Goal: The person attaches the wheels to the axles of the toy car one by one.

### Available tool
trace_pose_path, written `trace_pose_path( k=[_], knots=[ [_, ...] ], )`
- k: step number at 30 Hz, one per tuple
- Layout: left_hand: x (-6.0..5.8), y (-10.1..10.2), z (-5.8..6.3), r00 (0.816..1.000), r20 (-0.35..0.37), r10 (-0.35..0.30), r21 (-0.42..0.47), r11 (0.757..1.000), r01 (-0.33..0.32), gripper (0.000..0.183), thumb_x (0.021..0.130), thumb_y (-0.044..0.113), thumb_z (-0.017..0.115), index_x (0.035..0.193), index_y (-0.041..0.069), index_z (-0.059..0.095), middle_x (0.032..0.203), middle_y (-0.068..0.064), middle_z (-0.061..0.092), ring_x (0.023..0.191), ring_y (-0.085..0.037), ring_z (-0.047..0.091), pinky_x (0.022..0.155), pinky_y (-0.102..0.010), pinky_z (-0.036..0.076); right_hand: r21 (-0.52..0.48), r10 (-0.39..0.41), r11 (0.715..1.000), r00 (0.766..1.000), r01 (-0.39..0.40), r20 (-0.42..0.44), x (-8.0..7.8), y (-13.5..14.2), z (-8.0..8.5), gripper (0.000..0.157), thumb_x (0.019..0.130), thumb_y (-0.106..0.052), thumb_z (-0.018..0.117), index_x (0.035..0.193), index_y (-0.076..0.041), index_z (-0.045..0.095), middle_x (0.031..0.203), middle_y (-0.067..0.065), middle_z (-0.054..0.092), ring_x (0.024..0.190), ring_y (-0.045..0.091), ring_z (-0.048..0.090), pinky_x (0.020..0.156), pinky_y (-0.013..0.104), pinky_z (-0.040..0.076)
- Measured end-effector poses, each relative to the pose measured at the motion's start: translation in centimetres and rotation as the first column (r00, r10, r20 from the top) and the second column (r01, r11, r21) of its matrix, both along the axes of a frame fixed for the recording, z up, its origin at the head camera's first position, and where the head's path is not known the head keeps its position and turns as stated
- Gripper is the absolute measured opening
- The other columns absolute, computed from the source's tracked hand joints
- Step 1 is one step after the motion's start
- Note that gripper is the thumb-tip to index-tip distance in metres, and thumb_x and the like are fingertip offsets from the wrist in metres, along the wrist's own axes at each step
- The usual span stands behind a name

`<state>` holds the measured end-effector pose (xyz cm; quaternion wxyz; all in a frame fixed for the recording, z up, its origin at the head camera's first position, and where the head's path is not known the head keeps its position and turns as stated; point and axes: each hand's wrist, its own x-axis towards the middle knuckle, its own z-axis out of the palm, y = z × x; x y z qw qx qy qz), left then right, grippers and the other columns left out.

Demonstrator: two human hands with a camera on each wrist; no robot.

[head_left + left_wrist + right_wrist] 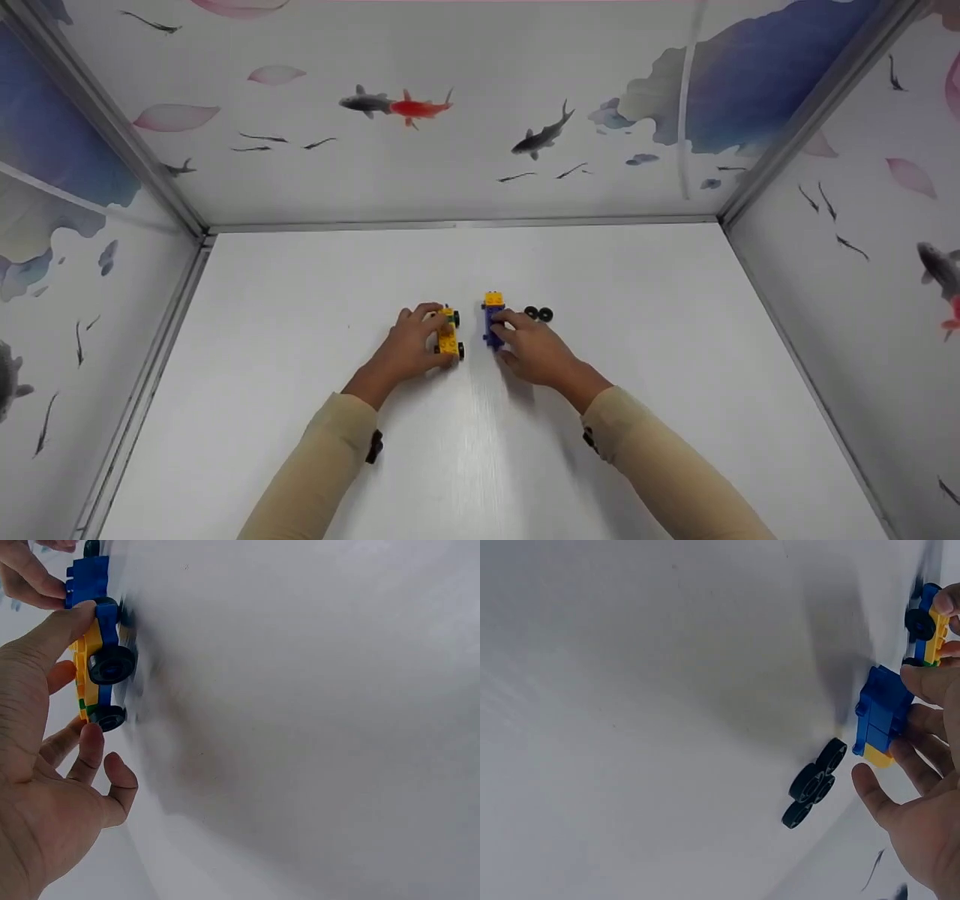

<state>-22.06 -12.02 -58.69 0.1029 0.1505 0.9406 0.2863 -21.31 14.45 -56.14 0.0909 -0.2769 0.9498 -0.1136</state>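
In the head view my left hand [409,346] holds a small yellow-and-blue toy car [448,343] with black wheels, thumb at its near end and fingers at the far end. The left wrist view shows the car's yellow top [91,641] and a large black wheel [112,665] on its side. To the right, my right hand [538,354] grips a blue toy car body [490,321] with a yellow block at its far end. No wheels show on this body in the right wrist view, where thumb and fingers hold its blue side [885,709].
Several loose black tyres [808,782] lie grouped beside the blue body, and the head view has them just right of my right hand. The white table [300,277] is bounded by printed panels with metal edging [465,223] at the back and sides.
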Motion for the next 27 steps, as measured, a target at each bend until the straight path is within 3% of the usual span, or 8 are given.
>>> trace_pose_path(
  k=[14, 20, 27],
  knots=[
    [-0.1, 0.5, 0.5, 0.997, 0.057, 0.044, -0.023, 0.999, -0.042, 0.037, 0.097, 0.039, 0.087, 0.125, 0.023, 0.070, 0.175, -0.003, 0.043, 0.151, -0.040, 0.045, 0.120, -0.070, 0.044, 0.126, 0.036, 0.991, 0.999, -0.033, -0.023, -1.1, -1.3, 1.5, 0.041, 0.106, -0.023, 0.074, 0.140, 0.000, 0.074, 0.151, 0.016, 0.065, 0.138, 0.035, 0.066, 0.118, 0.051, 0.056],
    [-0.2, 0.8, 0.6, 0.997, 0.062, 0.045, -0.046, 0.998, -0.042, 0.039, 0.097, 0.041, 0.087, 0.126, 0.023, 0.070, 0.176, -0.002, 0.041, 0.152, -0.038, 0.044, 0.122, -0.069, 0.043, 0.136, 0.007, 0.991, 1.000, -0.009, 0.022, -1.4, -1.9, 2.3, 0.032, 0.105, -0.021, 0.072, 0.128, 0.001, 0.077, 0.140, 0.016, 0.068, 0.126, 0.034, 0.069, 0.111, 0.049, 0.061],
    [-0.2, 0.7, 0.1, 0.995, 0.077, 0.066, -0.039, 0.997, -0.063, 0.042, 0.097, 0.041, 0.087, 0.131, 0.023, 0.070, 0.176, -0.002, 0.040, 0.153, -0.038, 0.044, 0.123, -0.067, 0.043, 0.178, -0.028, 0.984, 0.997, 0.015, 0.070, -1.6, -2.7, 2.6, 0.031, 0.105, -0.020, 0.070, 0.127, 0.001, 0.077, 0.151, 0.017, 0.066, 0.134, 0.036, 0.068, 0.117, 0.051, 0.058]
  ],
)
